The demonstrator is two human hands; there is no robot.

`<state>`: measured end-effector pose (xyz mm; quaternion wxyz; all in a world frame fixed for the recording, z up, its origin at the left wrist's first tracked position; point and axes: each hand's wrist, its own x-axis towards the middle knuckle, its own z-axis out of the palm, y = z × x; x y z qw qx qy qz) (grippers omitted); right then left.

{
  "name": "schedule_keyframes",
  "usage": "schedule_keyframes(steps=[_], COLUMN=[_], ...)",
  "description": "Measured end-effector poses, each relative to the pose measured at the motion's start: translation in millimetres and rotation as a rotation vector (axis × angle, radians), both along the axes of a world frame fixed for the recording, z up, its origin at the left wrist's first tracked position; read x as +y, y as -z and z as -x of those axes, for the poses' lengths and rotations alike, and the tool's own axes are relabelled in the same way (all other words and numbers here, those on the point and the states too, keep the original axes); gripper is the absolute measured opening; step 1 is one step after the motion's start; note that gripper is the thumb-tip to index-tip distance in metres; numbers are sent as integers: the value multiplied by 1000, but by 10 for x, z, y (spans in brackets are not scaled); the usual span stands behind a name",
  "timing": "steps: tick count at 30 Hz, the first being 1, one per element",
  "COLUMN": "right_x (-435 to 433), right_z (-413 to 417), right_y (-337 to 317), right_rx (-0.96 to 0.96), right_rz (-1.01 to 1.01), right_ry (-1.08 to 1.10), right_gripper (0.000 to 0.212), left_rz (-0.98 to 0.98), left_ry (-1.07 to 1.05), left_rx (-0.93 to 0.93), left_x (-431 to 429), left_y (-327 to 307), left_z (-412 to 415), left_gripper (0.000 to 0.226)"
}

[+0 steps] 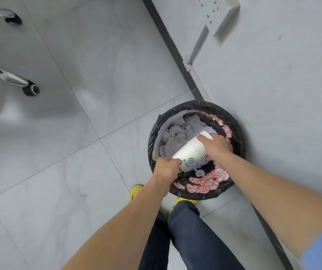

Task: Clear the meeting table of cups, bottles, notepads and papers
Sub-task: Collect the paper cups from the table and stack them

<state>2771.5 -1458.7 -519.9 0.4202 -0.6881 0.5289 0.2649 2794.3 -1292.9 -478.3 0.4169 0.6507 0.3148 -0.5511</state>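
Note:
A stack of white paper cups (192, 152) with a green logo lies tilted over the mouth of a round bin (236, 125) lined with a black bag. My left hand (166, 168) grips the stack's bottom end. My right hand (215, 146) holds the rim end, fingers curled over the cup mouths. Crumpled white paper (177, 131) and red-and-white scraps (204, 182) fill the bin under the cups.
The bin stands on grey floor tiles against a white wall (282, 75) with a dark skirting strip (175, 47). Chrome chair legs with black casters (30, 90) are at the far left. My yellow shoes (135, 190) and dark trousers are just below the bin.

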Motion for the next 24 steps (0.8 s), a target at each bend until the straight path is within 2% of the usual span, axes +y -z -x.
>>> schedule_keyframes(steps=[3, 6, 10, 16, 24], right_x=[33, 52, 33, 167, 611], right_z=[80, 129, 105, -94, -472], right_y=[296, 250, -209, -1489, -3764], right_rx=[24, 30, 43, 4, -147], right_rz=[-30, -52, -27, 22, 205], right_ry=[-37, -111, -251, -528, -909], right_gripper=[48, 57, 56, 36, 33], left_rz=[-15, 22, 19, -35, -73], left_ry=[30, 71, 120, 249, 242], left_rx=[55, 48, -45, -267, -546], left_x=[-41, -12, 81, 338, 966], left_y=[274, 328, -76, -1335, -3666], left_z=[10, 4, -170, -652, -909], left_gripper=[13, 32, 13, 11, 9])
